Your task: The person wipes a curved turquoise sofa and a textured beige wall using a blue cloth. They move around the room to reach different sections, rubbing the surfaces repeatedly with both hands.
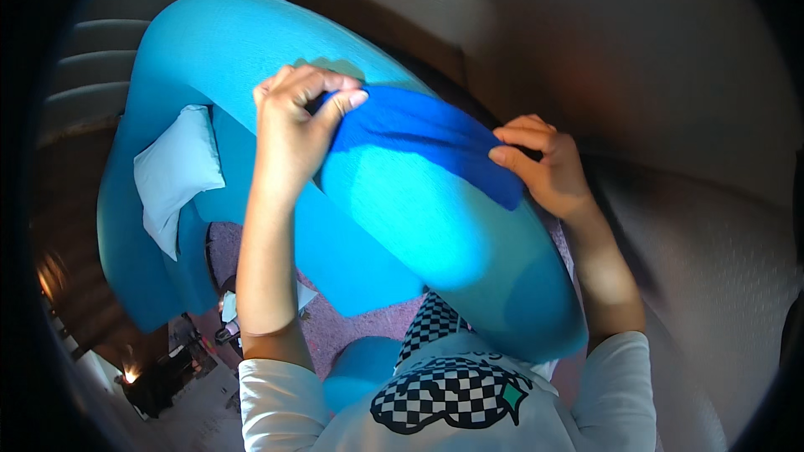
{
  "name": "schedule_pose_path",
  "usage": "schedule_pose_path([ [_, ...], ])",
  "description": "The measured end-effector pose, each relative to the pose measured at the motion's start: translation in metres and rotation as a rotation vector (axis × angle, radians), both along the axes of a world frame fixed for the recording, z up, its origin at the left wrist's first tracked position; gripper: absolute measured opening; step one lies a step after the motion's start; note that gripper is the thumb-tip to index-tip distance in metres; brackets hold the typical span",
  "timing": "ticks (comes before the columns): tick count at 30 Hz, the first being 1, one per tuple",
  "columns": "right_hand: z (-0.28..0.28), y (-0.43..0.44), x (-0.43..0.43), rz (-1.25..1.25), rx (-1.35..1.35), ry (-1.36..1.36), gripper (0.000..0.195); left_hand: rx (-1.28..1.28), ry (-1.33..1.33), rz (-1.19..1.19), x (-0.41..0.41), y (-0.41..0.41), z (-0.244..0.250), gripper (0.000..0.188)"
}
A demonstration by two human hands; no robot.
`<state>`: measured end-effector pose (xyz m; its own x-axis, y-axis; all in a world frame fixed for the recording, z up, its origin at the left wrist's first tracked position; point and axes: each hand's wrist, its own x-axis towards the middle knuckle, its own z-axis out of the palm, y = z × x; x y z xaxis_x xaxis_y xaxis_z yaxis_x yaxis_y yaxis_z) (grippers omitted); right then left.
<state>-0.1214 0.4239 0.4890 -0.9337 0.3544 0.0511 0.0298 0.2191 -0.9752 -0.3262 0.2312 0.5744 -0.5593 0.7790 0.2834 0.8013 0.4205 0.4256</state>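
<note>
A royal-blue cloth (414,122) is stretched between my hands over the rounded top of a turquoise upholstered sofa (402,213). My left hand (295,110) pinches its upper left corner between thumb and fingers. At the other end, my right hand (540,160) grips the cloth's edge the same way, and a corner of the cloth droops below those fingers. Folds run across the cloth from one hand to the other. Whether its underside rests on the sofa is hard to tell. A scalloped greenish patch shows just behind my left hand.
A pale blue pillow (179,172) leans in the sofa's corner at left. Grey walls (691,232) stand close behind the sofa and at right. Below lie a purple carpet (352,326) and a round turquoise pouf (361,364). Small items clutter a spot at lower left.
</note>
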Motion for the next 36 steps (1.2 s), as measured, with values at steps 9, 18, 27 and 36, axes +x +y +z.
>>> schedule_pose_path([
  [9,-0.021,-0.028,0.149,-0.253,0.231,0.002,0.018,-0.035,0.002,-0.116,0.134,0.001,-0.021,0.015],
  [18,-0.044,-0.049,0.261,-0.357,0.190,-0.128,0.018,0.028,-0.034,-0.209,0.243,-0.012,-0.052,0.013],
  [27,-0.020,-0.067,0.198,-0.433,0.424,0.064,0.014,-0.030,0.069,-0.096,0.181,-0.013,-0.044,0.015],
  [36,-0.034,-0.093,0.292,-0.503,0.483,-0.064,0.015,-0.016,0.023,-0.261,0.264,-0.025,-0.066,0.015],
])
